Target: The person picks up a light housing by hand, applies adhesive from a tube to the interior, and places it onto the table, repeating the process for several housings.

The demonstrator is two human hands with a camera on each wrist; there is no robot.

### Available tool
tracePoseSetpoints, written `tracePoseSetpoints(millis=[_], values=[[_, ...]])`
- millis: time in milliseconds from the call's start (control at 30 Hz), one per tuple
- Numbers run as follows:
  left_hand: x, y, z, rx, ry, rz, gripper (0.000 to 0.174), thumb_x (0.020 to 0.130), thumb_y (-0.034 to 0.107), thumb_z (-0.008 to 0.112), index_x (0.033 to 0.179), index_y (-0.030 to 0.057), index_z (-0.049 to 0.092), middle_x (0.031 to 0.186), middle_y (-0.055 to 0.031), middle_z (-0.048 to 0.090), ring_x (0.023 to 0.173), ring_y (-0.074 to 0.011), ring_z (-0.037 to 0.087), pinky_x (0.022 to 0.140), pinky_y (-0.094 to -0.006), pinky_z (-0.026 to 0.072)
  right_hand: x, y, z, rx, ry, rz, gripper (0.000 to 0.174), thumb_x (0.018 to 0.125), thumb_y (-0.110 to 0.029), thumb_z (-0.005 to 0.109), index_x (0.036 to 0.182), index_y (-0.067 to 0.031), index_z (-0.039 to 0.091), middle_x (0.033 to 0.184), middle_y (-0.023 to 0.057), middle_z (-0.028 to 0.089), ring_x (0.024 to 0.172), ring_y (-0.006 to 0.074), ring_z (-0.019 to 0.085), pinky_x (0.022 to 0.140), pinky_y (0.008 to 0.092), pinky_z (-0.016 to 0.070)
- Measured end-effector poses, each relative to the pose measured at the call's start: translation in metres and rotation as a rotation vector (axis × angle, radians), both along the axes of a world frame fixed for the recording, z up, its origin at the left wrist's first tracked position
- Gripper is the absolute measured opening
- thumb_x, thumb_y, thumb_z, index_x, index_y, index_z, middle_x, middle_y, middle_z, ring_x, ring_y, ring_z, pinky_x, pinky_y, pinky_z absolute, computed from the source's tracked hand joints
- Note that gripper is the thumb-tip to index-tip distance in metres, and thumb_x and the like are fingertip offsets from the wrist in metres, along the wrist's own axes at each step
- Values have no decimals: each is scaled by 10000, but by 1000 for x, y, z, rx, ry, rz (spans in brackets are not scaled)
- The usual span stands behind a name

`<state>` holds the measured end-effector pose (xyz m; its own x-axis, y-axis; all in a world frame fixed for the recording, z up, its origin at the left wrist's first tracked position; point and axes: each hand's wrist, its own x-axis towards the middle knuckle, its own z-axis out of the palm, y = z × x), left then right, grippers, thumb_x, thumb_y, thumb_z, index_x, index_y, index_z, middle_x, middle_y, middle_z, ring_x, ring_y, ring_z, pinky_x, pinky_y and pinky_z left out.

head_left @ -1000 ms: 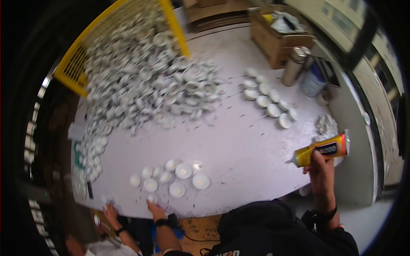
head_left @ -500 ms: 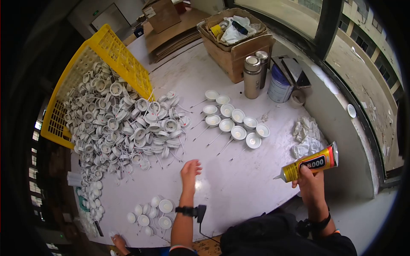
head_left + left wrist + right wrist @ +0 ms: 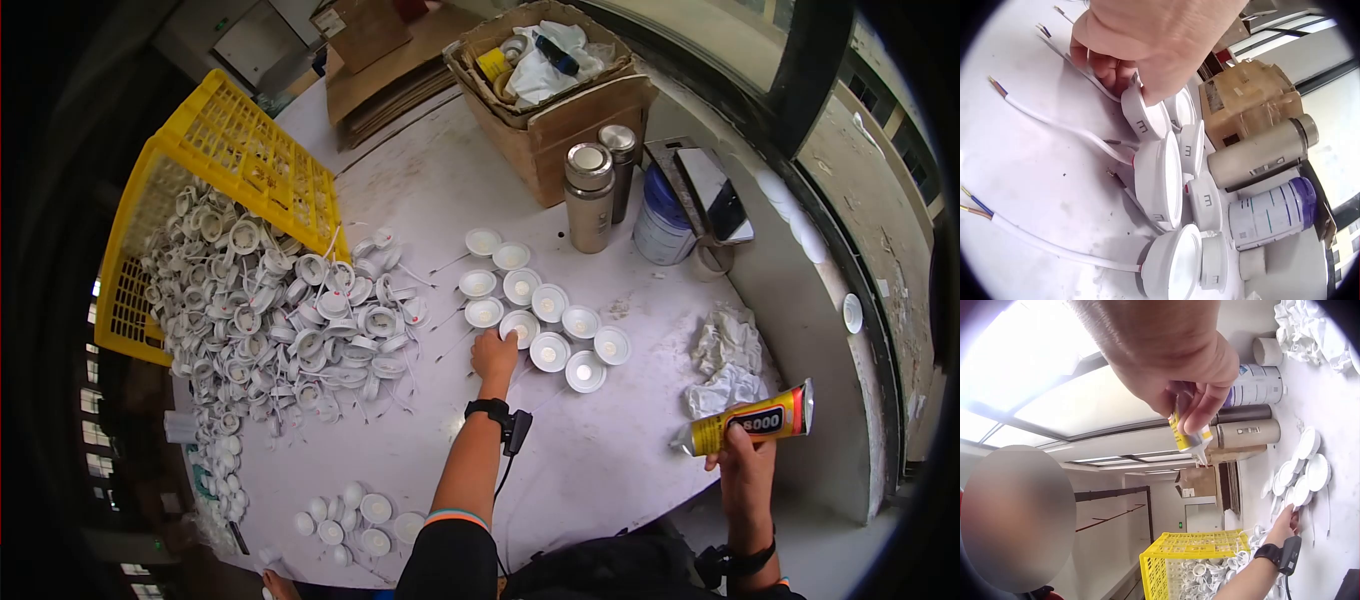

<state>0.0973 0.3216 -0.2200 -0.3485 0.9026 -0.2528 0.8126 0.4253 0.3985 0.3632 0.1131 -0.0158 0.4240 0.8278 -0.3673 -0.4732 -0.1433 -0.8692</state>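
Observation:
In the head view my left hand [image 3: 494, 357] is at the near left edge of a group of white round lamps [image 3: 550, 352], its fingertips on one lamp [image 3: 519, 328]. The left wrist view shows the thumb and curled fingers of the left hand [image 3: 1141, 50] pinching the rim of a lamp [image 3: 1146, 119], with wired lamps beside it. My right hand [image 3: 742, 470] grips a yellow glue tube [image 3: 752, 420] above the table's right side, nozzle pointing left. In the right wrist view the tube [image 3: 1186, 437] is between thumb and fingers.
A yellow crate [image 3: 240, 150] spills a heap of lamps [image 3: 290, 320] at the left. Several more lamps [image 3: 375, 508] lie near the front edge. A cardboard box [image 3: 560, 130], flasks [image 3: 590, 205], a blue-lidded tub [image 3: 662, 225] and crumpled white wrapping [image 3: 728, 345] stand or lie toward the right.
My left hand has moved from the lamps near the front edge, across the table, to the grouped lamps and pinches one. My right hand still holds the tube, a little lower in view.

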Motion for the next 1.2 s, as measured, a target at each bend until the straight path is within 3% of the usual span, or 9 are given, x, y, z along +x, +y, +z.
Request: tracePoseSetpoints(millis=[133,233,333,400,433,500,767,900,1200], values=[[-13,-8,-3,-111,126,-15,443,723,433,488,968,66,535,1018,-125,519,987,-310,463,790,-468,363,-1,-3,-9,-6,-23,-23,274,765,-124,545,984,-1,435,818,68,492,606,128,510,428,244,439],[-34,-29,7,-67,30,87,410,722,380,496,924,24,535,895,-141,571,883,-298,530,744,-441,391,0,-9,-15,-9,-81,-9,299,781,-167,548,1012,-17,433,850,39,491,619,91,498,431,218,418],[-77,-61,2,-2,-356,133,352,726,350,490,851,22,508,787,-119,573,617,-216,558,578,-334,431,-11,-9,-13,21,-120,29,226,819,-227,519,968,-69,453,797,-4,496,578,36,439,450,173,348],[-75,-93,55,-137,-1081,258,286,754,289,460,827,15,488,693,-101,549,441,-134,453,442,-243,366,-21,-12,-4,28,-127,52,225,820,-226,518,966,-67,453,802,0,498,578,37,438,453,172,350],[-81,-106,64,-126,-1089,264,286,754,289,460,827,15,488,693,-101,549,441,-134,453,442,-243,366,-28,-12,-2,54,-132,71,229,822,-227,515,971,-65,452,801,3,498,580,38,439,457,172,353],[-91,-142,79,-210,-1586,223,248,786,254,428,875,27,473,704,-88,538,422,-93,375,411,-215,316,-39,-16,5,90,-149,96,233,824,-228,513,975,-62,451,801,6,497,582,40,439,461,173,357],[-86,-248,197,-47,-2010,283,476,866,431,263,1114,43,385,926,-129,534,602,-168,488,429,-244,347,-104,-41,50,319,-95,287,292,743,-144,554,962,6,431,805,101,510,591,138,509,438,233,431],[-88,-277,207,-123,-2110,157,471,876,419,250,1167,57,331,983,-140,506,700,-228,552,468,-276,404,-130,-51,73,391,-159,479,261,715,-25,553,928,19,409,858,193,547,554,178,547,465,257,462],[-81,-298,234,-241,-2238,-38,488,867,318,338,1264,73,197,1028,-159,472,744,-243,556,570,-306,461,-163,-61,88,482,-234,602,297,694,31,599,939,26,431,956,179,529,808,201,562,621,267,506]])
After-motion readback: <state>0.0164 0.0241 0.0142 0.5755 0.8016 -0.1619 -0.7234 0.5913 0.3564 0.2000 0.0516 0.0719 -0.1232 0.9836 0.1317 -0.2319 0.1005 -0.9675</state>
